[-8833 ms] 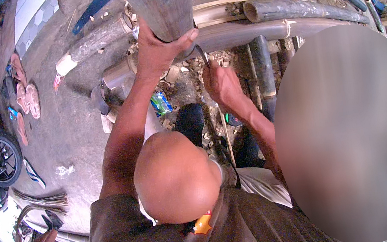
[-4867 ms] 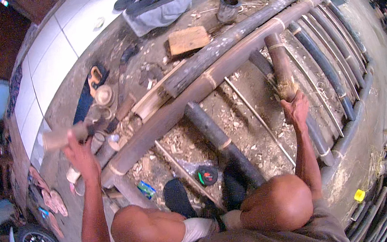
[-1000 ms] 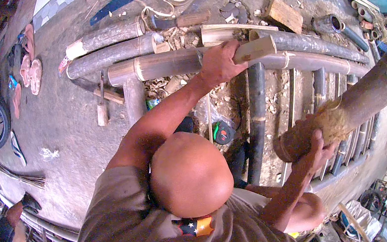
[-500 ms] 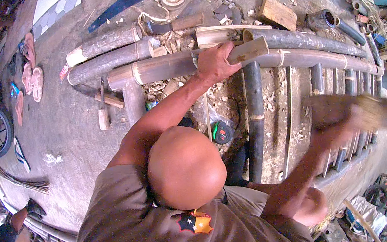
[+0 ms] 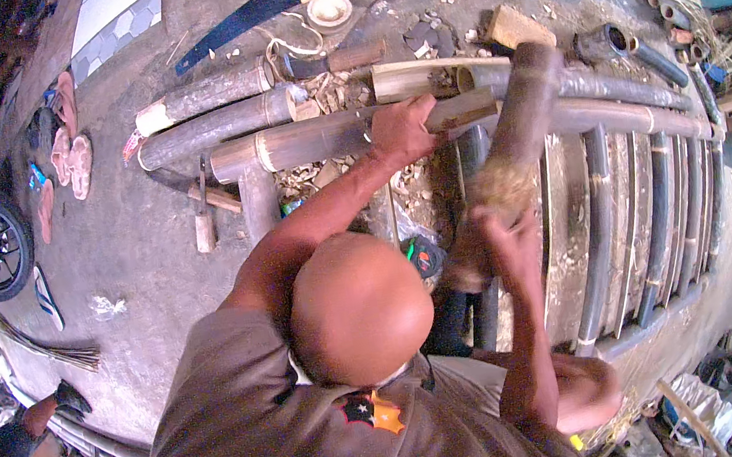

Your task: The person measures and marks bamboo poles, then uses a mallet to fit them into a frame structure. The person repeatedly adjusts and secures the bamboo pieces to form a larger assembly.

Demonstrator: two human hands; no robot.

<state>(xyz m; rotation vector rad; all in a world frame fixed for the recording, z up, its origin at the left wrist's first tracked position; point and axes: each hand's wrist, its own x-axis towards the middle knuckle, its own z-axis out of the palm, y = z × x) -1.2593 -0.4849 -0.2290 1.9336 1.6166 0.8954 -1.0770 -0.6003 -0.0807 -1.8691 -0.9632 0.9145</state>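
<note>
My left hand (image 5: 404,131) is closed on a short brown bamboo piece (image 5: 467,107) lying along the top of a thick bamboo rail (image 5: 315,140). My right hand (image 5: 510,240) grips a thick, dark wooden club (image 5: 528,95), slightly blurred, with a straw-coloured rough band (image 5: 503,184) round its middle. Its upper end slants up over the rail, just right of the bamboo piece; whether they touch I cannot tell. Below the rail, bamboo rungs (image 5: 596,237) form a ladder-like frame on the ground. A dark tape measure (image 5: 427,255) with green on it lies near my right forearm.
Cut bamboo lengths (image 5: 209,131) lie beyond the rail at left. A handsaw (image 5: 258,16), a pale bowl (image 5: 330,12) and a wooden block (image 5: 521,27) rest farther off. A wooden-handled tool (image 5: 204,224) lies at left. Wood chips (image 5: 336,91) litter the ground.
The club in my right hand has swung from the far right to the left, turning from nearly level to steeply slanted, its upper end over the rail. My left hand has barely moved.
</note>
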